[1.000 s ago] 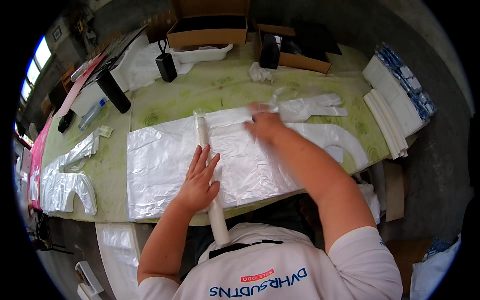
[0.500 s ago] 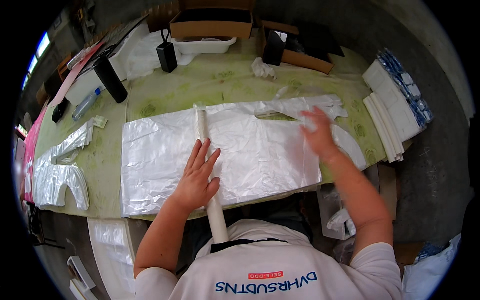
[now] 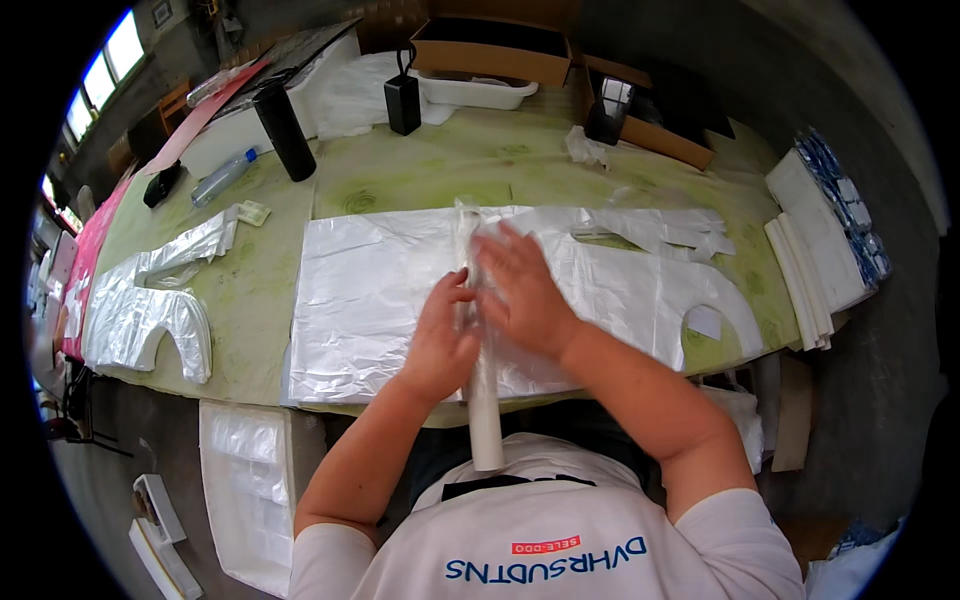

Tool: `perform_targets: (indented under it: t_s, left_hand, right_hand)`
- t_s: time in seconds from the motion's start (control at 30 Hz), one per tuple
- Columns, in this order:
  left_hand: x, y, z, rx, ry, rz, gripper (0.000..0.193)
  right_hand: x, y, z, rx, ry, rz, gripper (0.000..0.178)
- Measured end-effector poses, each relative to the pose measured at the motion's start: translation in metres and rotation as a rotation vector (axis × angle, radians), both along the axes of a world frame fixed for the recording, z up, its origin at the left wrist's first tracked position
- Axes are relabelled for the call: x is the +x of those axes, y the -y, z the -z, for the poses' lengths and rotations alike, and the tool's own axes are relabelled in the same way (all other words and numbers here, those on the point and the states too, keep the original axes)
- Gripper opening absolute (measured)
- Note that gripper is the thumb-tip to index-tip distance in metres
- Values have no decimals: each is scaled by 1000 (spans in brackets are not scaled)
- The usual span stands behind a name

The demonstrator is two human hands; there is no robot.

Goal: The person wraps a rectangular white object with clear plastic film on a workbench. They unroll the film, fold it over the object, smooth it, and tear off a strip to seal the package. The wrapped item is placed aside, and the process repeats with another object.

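Note:
Crosswise over a flat spread of thin, crinkled white plastic film (image 3: 370, 300) lies a long white roll (image 3: 485, 420), its near end jutting past the table edge toward me. My left hand (image 3: 442, 340) is at the roll's left side, with bent fingers and thumb against it. From the right, my right hand (image 3: 522, 295) reaches over the roll's right side, fingers stretched out and partly blurred. The film's right end has a curved cut-out and long strips. My fingers hide the roll's middle.
A folded film piece (image 3: 150, 310) of similar cut lies at left. Toward the back stand a black cylinder (image 3: 284, 130), a plastic bottle (image 3: 222, 180), a black box with loop (image 3: 403, 105), a white tray (image 3: 480, 93) and cardboard boxes (image 3: 490, 50). White rolls (image 3: 795, 285) lie at right.
My right hand has come left from the film's strips to the roll. My left hand has gone from lying spread on the roll to bent fingers against it. The view has shifted.

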State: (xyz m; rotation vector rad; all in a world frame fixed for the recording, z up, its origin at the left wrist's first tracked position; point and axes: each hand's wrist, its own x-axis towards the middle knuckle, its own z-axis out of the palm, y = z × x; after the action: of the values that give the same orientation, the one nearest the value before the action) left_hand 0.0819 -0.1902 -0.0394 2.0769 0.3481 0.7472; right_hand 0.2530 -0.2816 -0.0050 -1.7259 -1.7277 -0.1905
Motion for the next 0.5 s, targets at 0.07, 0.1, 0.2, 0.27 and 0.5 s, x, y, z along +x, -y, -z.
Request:
perform_targets:
  t_s: [0.07, 0.1, 0.2, 0.27, 0.5]
  left_hand:
    - [-4, -6, 10, -169, 351, -145, 36]
    - [-5, -8, -3, -156, 451, -203, 35]
    - [1, -16, -52, 141, 236, 191, 32]
    - [11, -17, -69, 305, -88, 355, 32]
    - [-15, -40, -38, 324, -216, 322, 33]
  right_hand:
    - [-34, 15, -4, -70, -158, -148, 55]
    - [-45, 22, 0, -137, -219, -190, 51]
    - [-62, 31, 14, -150, -12, -182, 36]
    - [-66, 29, 9, -207, -211, -194, 31]
    - [-71, 63, 10, 58, -155, -251, 24]
